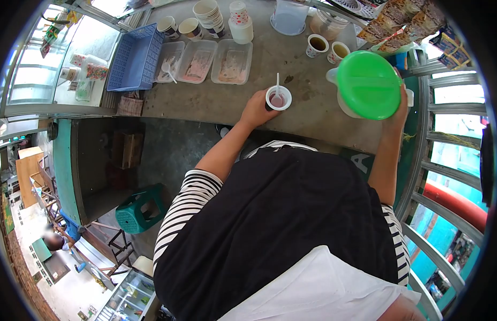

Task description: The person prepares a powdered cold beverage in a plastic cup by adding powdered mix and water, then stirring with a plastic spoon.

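My left hand (253, 111) is wrapped around a small paper cup (279, 98) near the counter's front edge. Inside the cup is a little pinkish content, and a white plastic spoon (278, 80) stands upright in it. On the right, my right hand (399, 112) grips the side of a pitcher (346, 105) with a bright green lid (369, 84). The lid hides most of the pitcher's body, and its spout points left. Behind the pitcher stand two cups of dark liquid, one brown (317, 46) and one yellowish brown (339, 52).
Plastic tubs with pinkish powder (199, 63) line the counter's back left, one holding a white spoon (168, 69). Beside them are a blue basket (131, 59) and stacked paper cups (208, 16). Sachets (403, 24) hang at upper right. A green stool (139, 208) stands on the floor.
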Available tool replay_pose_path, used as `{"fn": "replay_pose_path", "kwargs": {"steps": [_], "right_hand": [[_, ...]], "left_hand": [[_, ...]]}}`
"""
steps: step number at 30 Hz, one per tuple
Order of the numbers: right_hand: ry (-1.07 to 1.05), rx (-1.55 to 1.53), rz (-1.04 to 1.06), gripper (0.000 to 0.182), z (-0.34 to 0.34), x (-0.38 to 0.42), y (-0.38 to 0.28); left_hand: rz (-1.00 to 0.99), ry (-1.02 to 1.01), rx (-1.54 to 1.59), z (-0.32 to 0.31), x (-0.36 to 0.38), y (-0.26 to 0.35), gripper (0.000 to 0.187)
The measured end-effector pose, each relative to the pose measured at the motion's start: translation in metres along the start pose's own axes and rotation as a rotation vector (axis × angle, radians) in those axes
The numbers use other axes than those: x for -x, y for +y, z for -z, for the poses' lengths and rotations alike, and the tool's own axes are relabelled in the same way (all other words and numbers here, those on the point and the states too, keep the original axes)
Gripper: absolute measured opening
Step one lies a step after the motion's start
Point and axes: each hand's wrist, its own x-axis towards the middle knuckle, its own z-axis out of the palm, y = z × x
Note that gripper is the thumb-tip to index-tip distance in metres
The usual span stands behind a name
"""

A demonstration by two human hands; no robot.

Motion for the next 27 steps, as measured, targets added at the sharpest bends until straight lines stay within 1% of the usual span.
{"fn": "replay_pose_path", "kwargs": {"steps": [1,3,4,6,7,9,10,12,13,14,15,16,17,18,20,22,24,26,27], "right_hand": [[0.005,-0.001,0.003,0.044,0.019,-0.003,-0.001],[0.118,0.451,0.199,0.045,0.058,-0.008,0.002],[0.123,0.446,0.207,0.045,0.068,-0.009,0.000],[0.380,-0.251,-0.055,0.045,0.087,-0.009,-0.004],[0.381,-0.259,-0.042,0.045,0.103,-0.012,-0.001],[0.221,-0.278,-0.030,0.047,0.130,-0.010,0.015],[0.224,-0.284,-0.013,0.047,0.132,-0.006,0.023],[0.160,-0.183,0.170,0.053,0.131,-0.001,0.043],[0.290,0.006,0.304,0.056,0.124,0.006,0.064],[0.424,0.194,0.436,0.060,0.114,0.018,0.086],[0.484,0.175,0.322,0.060,0.109,0.034,0.102],[0.669,0.241,0.285,0.053,0.094,0.053,0.124],[0.777,0.284,0.135,0.048,0.053,0.080,0.118],[0.717,0.196,-0.095,0.044,0.069,0.099,0.149],[0.618,0.068,-0.590,0.037,0.054,0.118,0.175],[0.154,0.134,-0.733,0.031,0.025,0.116,0.171],[-0.245,0.382,-0.605,0.039,-0.025,0.098,0.136],[-0.467,0.459,-0.460,0.049,-0.056,0.075,0.133],[-0.493,0.484,-0.456,0.050,-0.070,0.064,0.134]], "left_hand": [[-0.008,0.018,0.006,-0.001,0.000,0.000,0.063],[-0.011,0.009,0.023,0.000,0.000,0.002,0.063],[-0.012,0.005,0.039,0.001,-0.001,0.002,0.063],[-0.011,0.006,0.040,0.002,-0.001,0.003,0.063],[0.000,0.007,0.046,0.002,-0.001,0.004,0.063],[-0.037,0.012,0.035,0.001,-0.001,0.003,0.061],[-0.019,0.004,0.035,0.000,0.000,-0.001,0.060],[-0.030,0.014,0.033,-0.003,-0.001,-0.006,0.058],[-0.063,0.018,0.028,-0.003,-0.001,-0.006,0.058],[-0.040,0.007,0.041,-0.003,0.000,-0.005,0.058],[-0.016,-0.002,0.053,-0.003,-0.001,-0.004,0.058],[-0.046,0.008,0.049,-0.002,-0.002,-0.004,0.058],[-0.047,-0.008,0.053,-0.001,-0.001,-0.004,0.062],[-0.045,-0.023,0.057,-0.001,0.000,-0.004,0.065],[-0.067,-0.008,0.074,-0.002,0.000,-0.006,0.066],[-0.072,0.005,0.095,0.000,0.000,-0.001,0.071],[-0.043,-0.010,0.079,0.002,-0.002,-0.001,0.070],[-0.002,-0.034,0.069,0.003,0.001,0.001,0.069],[0.010,-0.037,0.110,0.005,-0.001,0.004,0.067]]}}
